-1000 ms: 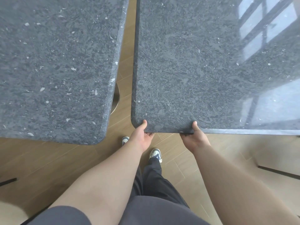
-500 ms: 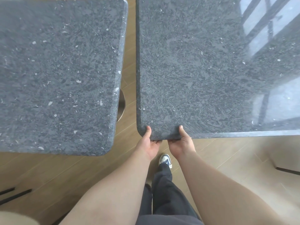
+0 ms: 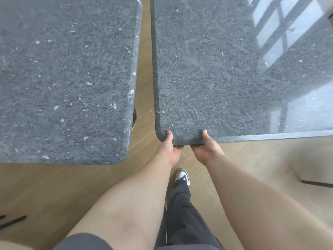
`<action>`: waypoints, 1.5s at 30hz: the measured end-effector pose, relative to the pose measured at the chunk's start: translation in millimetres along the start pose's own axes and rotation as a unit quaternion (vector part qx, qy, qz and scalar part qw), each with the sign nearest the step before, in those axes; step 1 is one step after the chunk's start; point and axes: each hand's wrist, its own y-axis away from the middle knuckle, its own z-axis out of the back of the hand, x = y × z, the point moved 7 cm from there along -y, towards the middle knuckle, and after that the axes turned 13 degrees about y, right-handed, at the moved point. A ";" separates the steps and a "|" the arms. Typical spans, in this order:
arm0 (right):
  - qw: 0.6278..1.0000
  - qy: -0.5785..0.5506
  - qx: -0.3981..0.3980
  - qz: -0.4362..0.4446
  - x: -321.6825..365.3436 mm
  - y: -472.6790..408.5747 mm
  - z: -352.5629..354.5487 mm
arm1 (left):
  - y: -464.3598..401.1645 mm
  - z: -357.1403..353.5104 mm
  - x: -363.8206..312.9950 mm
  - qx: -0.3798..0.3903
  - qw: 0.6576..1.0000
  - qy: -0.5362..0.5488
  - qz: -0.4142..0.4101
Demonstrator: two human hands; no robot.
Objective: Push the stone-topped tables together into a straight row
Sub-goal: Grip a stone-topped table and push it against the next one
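Note:
Two dark grey speckled stone-topped tables stand side by side with a narrow strip of floor between them. The left table (image 3: 68,78) reaches nearer to me than the right table (image 3: 225,73), so their front edges are out of line. My left hand (image 3: 168,150) grips the right table's near left corner, thumb on top and fingers hidden beneath. My right hand (image 3: 207,148) grips the same front edge just to the right, thumb on top.
A round metal table base (image 3: 134,116) shows under the left top in the gap. Wooden plank floor (image 3: 63,186) lies below. My dark trouser leg and shoe (image 3: 182,175) stand under the hands. A dark bar (image 3: 317,183) lies on the floor at right.
The gap between the tables has become more even and parallel. My right hand slid left along the edge, closer to my left hand at the corner.

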 end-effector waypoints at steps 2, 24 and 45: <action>1.000 -0.002 0.006 -0.002 0.9 1.8 4.5 | 3.8 2.8 5.8 -0.004 1.000 -0.002 -0.001; 0.998 0.056 0.008 -0.012 0.7 37.3 67.3 | 58.9 33.1 65.8 -0.025 0.998 0.049 0.008; 0.991 0.084 0.025 0.102 61.9 219.8 84.7 | 190.8 -32.6 -14.0 0.054 0.963 -0.265 0.001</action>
